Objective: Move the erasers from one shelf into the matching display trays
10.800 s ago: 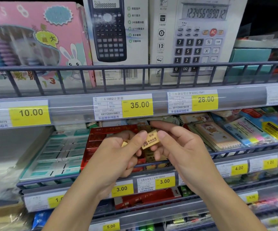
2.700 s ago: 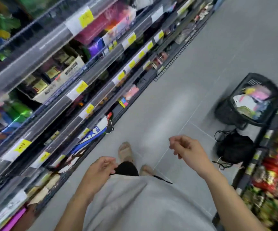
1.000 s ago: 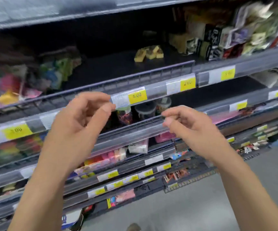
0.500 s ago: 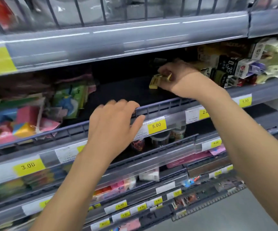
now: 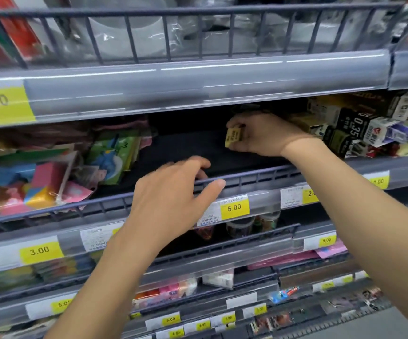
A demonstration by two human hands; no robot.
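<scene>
Deep over the shelf [image 5: 222,152], your right hand [image 5: 266,135] pinches a light, firm eraser [image 5: 232,136] by its sides, left hand [image 5: 171,199] slack on the rail [image 5: 259,176].

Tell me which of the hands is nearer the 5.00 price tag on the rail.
Left. The left hand rests on the shelf rail, thumb just beside the 5.00 price tag. The right hand is up inside the shelf, gripping a yellow eraser.
</scene>
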